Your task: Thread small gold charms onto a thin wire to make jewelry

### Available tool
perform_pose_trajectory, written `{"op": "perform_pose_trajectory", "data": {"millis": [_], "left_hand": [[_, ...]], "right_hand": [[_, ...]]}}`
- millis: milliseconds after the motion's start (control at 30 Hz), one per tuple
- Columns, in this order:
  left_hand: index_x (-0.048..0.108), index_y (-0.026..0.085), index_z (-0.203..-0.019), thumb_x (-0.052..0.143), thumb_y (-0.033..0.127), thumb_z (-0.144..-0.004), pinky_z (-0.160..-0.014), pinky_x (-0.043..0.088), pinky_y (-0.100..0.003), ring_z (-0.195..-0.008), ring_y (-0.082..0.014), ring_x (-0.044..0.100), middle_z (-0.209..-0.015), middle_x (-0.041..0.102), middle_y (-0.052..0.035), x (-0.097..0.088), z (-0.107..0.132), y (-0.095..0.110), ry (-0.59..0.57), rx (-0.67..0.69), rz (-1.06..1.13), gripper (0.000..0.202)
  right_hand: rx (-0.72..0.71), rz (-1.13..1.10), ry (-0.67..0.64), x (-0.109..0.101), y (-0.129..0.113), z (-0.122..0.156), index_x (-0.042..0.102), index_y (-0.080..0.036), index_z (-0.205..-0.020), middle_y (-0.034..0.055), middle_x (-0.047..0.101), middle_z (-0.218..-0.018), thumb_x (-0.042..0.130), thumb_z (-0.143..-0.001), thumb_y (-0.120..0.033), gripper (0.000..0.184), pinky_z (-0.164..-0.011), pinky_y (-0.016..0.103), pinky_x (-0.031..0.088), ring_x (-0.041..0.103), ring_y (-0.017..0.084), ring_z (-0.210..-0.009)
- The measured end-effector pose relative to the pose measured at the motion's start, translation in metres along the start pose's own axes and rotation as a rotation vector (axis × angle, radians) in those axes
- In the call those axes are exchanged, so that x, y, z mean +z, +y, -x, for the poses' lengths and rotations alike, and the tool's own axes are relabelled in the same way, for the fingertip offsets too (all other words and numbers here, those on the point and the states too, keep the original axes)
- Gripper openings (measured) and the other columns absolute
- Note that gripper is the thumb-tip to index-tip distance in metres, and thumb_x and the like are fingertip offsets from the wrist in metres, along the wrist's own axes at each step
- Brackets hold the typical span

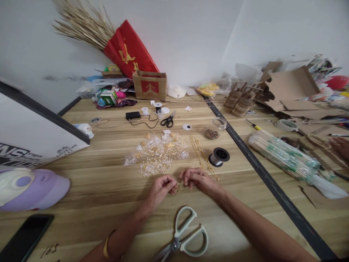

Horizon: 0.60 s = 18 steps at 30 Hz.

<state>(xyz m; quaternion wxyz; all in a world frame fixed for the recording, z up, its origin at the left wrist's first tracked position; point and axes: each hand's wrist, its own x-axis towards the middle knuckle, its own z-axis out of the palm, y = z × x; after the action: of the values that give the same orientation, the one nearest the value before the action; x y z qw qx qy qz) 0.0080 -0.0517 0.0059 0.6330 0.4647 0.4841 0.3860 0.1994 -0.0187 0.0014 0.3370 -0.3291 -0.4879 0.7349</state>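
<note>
Low over the wooden table, my left hand [160, 188] pinches a small gold beaded piece [176, 188] between thumb and fingertips. Close beside it, the fingers of my right hand [200, 179] are pressed together; whatever they hold is too fine to name. Just beyond both hands lies a spread of clear and gold beads [158, 163], some in small plastic bags. A gold chain [201, 154] stretches out past my right hand, next to a black spool of fine wire or line [219, 157]. Nearer to me, large scissors with pale handles [177, 243] lie partly open.
Black scissors [168, 120], a jar of brown beads [212, 133] and a black adapter [133, 115] sit farther back. Wrapped wooden sticks [283, 153] lie right, near another person's hand [340, 147]. A purple-and-white object [40, 191] and a phone [25, 238] are left.
</note>
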Motion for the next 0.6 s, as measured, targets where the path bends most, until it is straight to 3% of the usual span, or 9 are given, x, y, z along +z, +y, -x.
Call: {"op": "perform_pose_trajectory", "data": {"millis": [133,267,600], "left_hand": [[0.057,0.012,-0.066,0.069,0.045,-0.068,-0.053,0.044,-0.024,-0.051,-0.0108,0.054,-0.055,0.060,-0.0011,0.0001,0.0000,-0.0025,-0.017,-0.001,0.016,0.035],[0.054,0.013,-0.068,0.068,0.046,-0.069,-0.053,0.045,-0.024,-0.051,-0.0111,0.055,-0.056,0.059,0.0002,-0.0005,0.0000,-0.0040,-0.008,-0.013,0.020,0.036],[0.049,0.016,-0.073,0.064,0.053,-0.070,-0.050,0.046,-0.023,-0.052,-0.0112,0.057,-0.063,0.061,0.0005,0.0004,0.0009,-0.0002,0.015,-0.027,0.061,0.040]], "right_hand": [[-0.004,-0.171,-0.005,0.0019,0.0012,-0.0011,0.064,-0.011,-0.059,0.0089,0.066,-0.087,0.066,-0.076,-0.033,0.027,-0.048,0.016,0.047,0.060,0.009,-0.061],[0.028,-0.270,-0.051,0.0015,0.0023,-0.0019,0.062,-0.011,-0.061,0.0093,0.067,-0.082,0.068,-0.075,-0.033,0.027,-0.047,0.016,0.050,0.063,0.011,-0.062],[0.067,-0.212,-0.058,0.0026,0.0040,-0.0028,0.062,-0.011,-0.066,0.0059,0.066,-0.065,0.069,-0.075,-0.042,0.033,-0.045,0.017,0.049,0.064,0.012,-0.057]]}}
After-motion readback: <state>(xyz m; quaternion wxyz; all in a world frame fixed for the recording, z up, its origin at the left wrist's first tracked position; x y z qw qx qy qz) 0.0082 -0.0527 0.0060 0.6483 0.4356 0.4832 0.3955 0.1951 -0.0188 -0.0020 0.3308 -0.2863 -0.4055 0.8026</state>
